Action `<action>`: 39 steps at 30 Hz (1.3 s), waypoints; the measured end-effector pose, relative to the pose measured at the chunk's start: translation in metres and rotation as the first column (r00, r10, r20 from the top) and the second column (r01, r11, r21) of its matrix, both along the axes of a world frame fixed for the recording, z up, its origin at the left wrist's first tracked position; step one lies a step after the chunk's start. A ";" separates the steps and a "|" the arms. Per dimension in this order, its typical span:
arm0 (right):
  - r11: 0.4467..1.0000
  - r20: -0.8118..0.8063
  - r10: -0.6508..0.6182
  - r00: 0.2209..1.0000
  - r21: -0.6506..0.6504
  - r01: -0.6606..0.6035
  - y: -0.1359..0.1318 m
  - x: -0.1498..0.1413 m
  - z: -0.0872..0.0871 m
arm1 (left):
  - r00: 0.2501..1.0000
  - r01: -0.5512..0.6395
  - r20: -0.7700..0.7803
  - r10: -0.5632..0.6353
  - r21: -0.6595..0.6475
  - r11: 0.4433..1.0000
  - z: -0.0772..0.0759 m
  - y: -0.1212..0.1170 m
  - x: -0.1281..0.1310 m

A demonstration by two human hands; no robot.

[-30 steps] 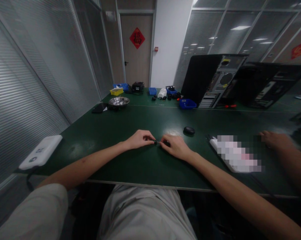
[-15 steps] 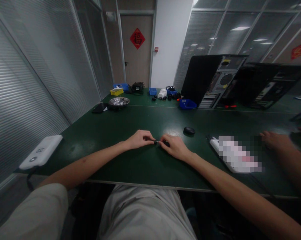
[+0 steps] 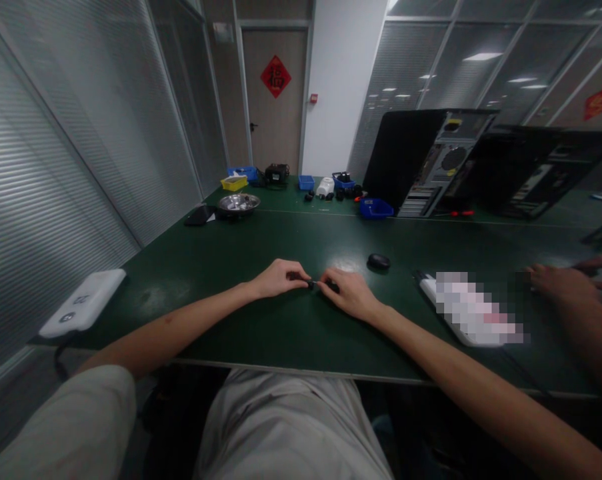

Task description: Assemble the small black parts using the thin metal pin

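"Where were your hands?"

"Both were low over the green table [image 3: 291, 240], near its front edge and close together. Your left hand [image 3: 279, 278] was narrowed to a pinch, holding a small black part [image 3: 311, 285] at your fingertips. Your right hand [image 3: 351, 293] was curled, thumb against fingers, on a thin piece [image 3: 317, 284] pointing at that part (too small to tell whether the two touched)."

"What did such a grip ask of you?"

"Steadiness, I would judge: the left pinch firm and still, the right light, the thin piece kept straight in line with the part. Bracing your hands on the table would likely have helped, as slanted pressure could have made the part slip."

"And the containers?"

"They stood well apart from you, toward the back. The metal bowl [image 3: 253, 205], back left, held small silvery pieces, too blurred to name. Behind it, the yellow tray [image 3: 233, 187] had something white in it. A blue basket [image 3: 344, 185] near the computer case [image 3: 405, 150] held black things; the inside of the blue tray [image 3: 377, 211] before it was too dark to read."
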State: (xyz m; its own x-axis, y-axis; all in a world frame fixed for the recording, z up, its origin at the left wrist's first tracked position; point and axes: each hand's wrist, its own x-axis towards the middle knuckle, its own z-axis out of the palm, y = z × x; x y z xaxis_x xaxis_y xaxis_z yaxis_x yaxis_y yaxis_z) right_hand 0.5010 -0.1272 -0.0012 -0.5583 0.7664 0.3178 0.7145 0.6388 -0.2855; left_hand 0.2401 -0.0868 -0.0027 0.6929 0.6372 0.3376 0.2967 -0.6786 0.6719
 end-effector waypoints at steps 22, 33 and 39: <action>0.999 0.060 0.021 0.998 0.025 -0.023 0.002 -0.010 -0.003 | 0.999 0.046 -0.015 -0.045 0.087 0.995 -0.003 0.002 0.001; 1.000 -0.012 0.000 1.000 -0.001 0.000 0.004 -0.009 -0.006 | 0.999 0.027 0.033 -0.028 0.014 1.000 -0.005 0.003 0.004; 0.999 -0.017 -0.043 0.999 0.028 0.043 0.007 -0.007 -0.008 | 0.999 0.039 -0.028 -0.038 0.050 0.998 -0.004 0.002 0.006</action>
State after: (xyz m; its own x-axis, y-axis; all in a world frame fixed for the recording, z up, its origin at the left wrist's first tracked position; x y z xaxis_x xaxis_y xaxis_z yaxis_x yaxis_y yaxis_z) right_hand 0.4935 -0.1205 -0.0093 -0.5194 0.7803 0.3483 0.7367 0.6154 -0.2801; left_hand 0.2463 -0.0849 -0.0065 0.7256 0.5926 0.3497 0.2874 -0.7228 0.6285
